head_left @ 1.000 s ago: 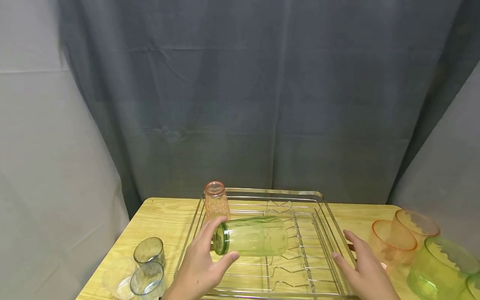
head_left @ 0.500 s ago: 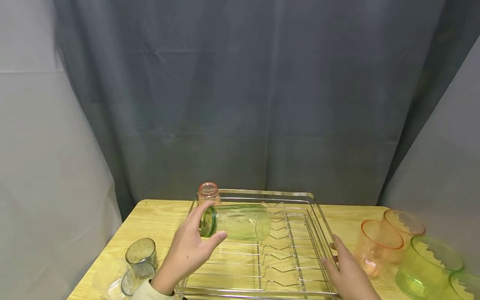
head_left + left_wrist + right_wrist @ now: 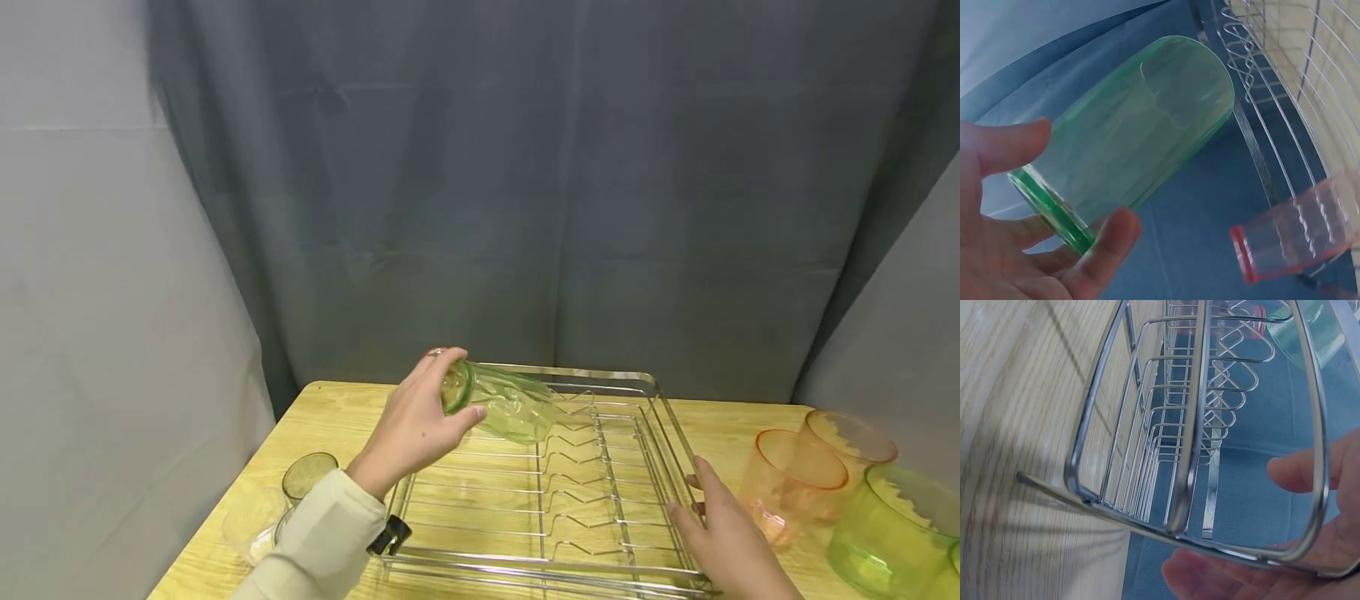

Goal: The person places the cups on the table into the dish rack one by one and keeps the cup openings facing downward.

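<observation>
My left hand (image 3: 416,421) grips a green drinking glass (image 3: 517,404) around its thick base, thumb on one side and fingers on the other. The glass is tilted, mouth pointing right and down, above the back left of a wire dish rack (image 3: 570,372). Beside it in the left wrist view, a pink glass (image 3: 1291,234) stands base up in the rack; in the head view my left hand mostly hides it. At the rack's right side, my right hand (image 3: 720,525) holds the rail, thumb inside and fingers outside in the right wrist view.
Left of the rack stand a smoky glass (image 3: 307,477) and a clear one (image 3: 251,521), partly behind my sleeve (image 3: 322,533). Orange containers (image 3: 802,475) and green ones (image 3: 888,533) are on the table at right. A dark curtain (image 3: 487,183) hangs behind.
My left hand has carried the green glass toward the rack's back and tipped its mouth downward. My right hand has come onto the right rail.
</observation>
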{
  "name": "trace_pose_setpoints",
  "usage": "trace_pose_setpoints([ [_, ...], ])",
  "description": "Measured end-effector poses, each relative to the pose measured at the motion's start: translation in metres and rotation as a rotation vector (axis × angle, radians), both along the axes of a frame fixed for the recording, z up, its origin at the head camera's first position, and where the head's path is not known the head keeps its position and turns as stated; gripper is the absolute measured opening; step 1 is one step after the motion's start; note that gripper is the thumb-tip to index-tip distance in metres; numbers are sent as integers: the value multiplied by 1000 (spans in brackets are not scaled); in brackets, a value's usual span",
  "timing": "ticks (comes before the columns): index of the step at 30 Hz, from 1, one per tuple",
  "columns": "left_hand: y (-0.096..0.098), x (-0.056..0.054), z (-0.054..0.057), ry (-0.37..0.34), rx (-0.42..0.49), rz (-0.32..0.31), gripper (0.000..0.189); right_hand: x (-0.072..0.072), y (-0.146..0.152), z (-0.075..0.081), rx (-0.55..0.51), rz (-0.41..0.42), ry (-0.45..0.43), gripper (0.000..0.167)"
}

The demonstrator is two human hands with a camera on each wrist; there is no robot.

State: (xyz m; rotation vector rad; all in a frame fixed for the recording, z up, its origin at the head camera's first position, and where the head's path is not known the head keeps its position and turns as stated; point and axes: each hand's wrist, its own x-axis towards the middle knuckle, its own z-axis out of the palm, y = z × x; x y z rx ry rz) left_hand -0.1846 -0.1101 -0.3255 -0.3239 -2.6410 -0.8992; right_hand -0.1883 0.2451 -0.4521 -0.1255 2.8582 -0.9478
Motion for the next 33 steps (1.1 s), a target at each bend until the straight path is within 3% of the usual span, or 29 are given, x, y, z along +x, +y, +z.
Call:
trace_pose_setpoints([
  [6, 2, -18, 19, -49, -112, 6, 71, 0, 0, 0, 9, 7, 10, 89],
  [10, 10, -33, 26, -101, -176, 24, 72, 0, 1, -1, 12, -4, 25, 88],
  [18, 24, -56, 27, -182, -265, 39, 70, 0, 0, -3, 9, -16, 40, 86],
  [27, 24, -67, 26, -257, -271, 57, 71, 3, -5, -1, 34, -33, 60, 72],
  [33, 24, -74, 18, -279, -267, 94, 73, 5, -7, 0, 46, -26, 94, 67],
])
